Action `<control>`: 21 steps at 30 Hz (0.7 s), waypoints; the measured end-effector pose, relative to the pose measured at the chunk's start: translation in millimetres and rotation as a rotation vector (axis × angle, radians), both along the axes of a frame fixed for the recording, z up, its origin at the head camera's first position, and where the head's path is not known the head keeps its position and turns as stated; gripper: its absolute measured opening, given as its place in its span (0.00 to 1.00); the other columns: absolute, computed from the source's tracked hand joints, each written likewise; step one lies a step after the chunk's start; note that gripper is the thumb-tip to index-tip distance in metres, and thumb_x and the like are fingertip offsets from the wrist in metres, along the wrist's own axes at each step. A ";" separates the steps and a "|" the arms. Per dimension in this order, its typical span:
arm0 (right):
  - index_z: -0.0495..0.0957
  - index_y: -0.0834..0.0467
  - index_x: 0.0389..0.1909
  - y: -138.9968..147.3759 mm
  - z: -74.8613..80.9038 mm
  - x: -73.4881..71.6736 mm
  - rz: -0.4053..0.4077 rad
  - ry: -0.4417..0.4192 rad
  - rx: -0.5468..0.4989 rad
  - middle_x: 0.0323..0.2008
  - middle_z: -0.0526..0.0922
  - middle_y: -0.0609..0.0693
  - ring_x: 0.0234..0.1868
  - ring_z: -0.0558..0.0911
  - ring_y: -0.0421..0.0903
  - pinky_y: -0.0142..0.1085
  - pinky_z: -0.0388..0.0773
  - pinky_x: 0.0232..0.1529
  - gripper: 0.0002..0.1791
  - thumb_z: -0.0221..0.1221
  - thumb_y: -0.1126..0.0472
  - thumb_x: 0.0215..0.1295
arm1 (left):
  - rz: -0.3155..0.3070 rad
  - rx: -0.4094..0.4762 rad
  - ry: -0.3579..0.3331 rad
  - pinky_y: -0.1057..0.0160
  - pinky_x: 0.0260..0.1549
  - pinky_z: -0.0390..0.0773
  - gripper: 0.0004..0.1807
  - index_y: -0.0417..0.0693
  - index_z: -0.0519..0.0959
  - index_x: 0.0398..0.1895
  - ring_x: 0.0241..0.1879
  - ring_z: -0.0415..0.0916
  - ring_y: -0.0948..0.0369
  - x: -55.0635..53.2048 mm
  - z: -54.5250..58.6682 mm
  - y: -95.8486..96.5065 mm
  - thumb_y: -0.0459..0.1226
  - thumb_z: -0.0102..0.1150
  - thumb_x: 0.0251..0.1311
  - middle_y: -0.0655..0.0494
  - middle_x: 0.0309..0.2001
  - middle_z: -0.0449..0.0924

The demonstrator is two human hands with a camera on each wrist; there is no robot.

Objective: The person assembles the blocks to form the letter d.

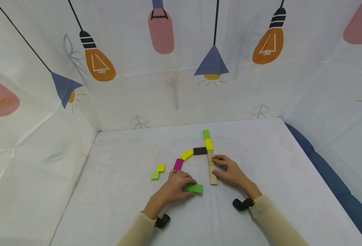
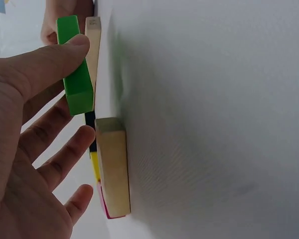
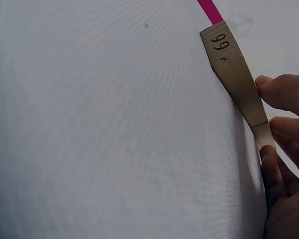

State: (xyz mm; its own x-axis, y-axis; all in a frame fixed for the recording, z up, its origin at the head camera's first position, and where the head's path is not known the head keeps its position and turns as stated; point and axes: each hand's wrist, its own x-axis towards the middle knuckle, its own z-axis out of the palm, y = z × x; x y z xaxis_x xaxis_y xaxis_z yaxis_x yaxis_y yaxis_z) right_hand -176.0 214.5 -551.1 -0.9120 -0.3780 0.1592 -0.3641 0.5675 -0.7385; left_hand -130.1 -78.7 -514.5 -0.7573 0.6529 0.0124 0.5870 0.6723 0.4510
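My left hand (image 1: pixel 177 187) pinches a green block (image 1: pixel 196 188) between thumb and fingers, raised above the table in the left wrist view. Beneath that hand lies a plain wooden block (image 2: pixel 113 174), hidden in the head view. Beyond it, a magenta block (image 1: pixel 178 164), a yellow block (image 1: pixel 187 154) and a black block (image 1: pixel 200 151) curve up to a straight column. My right hand (image 1: pixel 231 171) touches the right side of that column's two wooden blocks (image 1: pixel 213 175) with its fingertips. A yellow block (image 1: pixel 209 144) and a green block (image 1: pixel 206 134) top the column.
Left of the curve, a small yellow block (image 1: pixel 160 167) and a small green block (image 1: pixel 155 175) lie corner to corner. The white-covered table (image 1: pixel 119 201) meets a lamp-patterned sheet (image 1: pixel 181 102) at its back edge. A dark blue cushioned edge (image 1: pixel 325 177) runs along the right.
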 end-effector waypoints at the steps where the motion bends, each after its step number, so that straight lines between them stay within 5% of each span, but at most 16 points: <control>1: 0.80 0.61 0.63 -0.1 0.0 -0.1 0.000 0.000 0.002 0.66 0.77 0.57 0.69 0.74 0.60 0.58 0.73 0.66 0.28 0.71 0.56 0.64 | 0.000 -0.011 -0.003 0.43 0.60 0.65 0.19 0.61 0.86 0.53 0.56 0.76 0.62 0.1 -0.6 1.5 0.48 0.74 0.59 0.66 0.49 0.85; 10: 0.80 0.61 0.63 -0.7 0.7 -0.7 0.003 0.005 0.012 0.65 0.77 0.58 0.68 0.75 0.60 0.58 0.74 0.66 0.28 0.71 0.57 0.63 | 0.031 -0.066 0.010 0.47 0.60 0.66 0.19 0.60 0.87 0.52 0.55 0.76 0.61 2.7 1.6 8.9 0.48 0.75 0.58 0.65 0.49 0.85; 21: 0.80 0.61 0.63 -0.4 -0.1 0.1 0.002 0.004 0.006 0.66 0.77 0.58 0.69 0.75 0.60 0.58 0.73 0.66 0.28 0.71 0.58 0.63 | 0.051 -0.111 0.042 0.37 0.63 0.63 0.18 0.61 0.87 0.51 0.54 0.77 0.61 3.6 1.8 9.3 0.49 0.76 0.57 0.64 0.48 0.85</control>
State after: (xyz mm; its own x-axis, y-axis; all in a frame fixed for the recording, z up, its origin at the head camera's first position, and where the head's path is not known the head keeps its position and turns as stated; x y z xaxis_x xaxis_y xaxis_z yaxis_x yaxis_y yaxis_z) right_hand -175.8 214.1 -551.3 -0.9105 -0.3811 0.1601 -0.3682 0.5714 -0.7335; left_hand -126.5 -69.4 -512.7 -0.7898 0.6128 -0.0254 0.5677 0.7461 0.3479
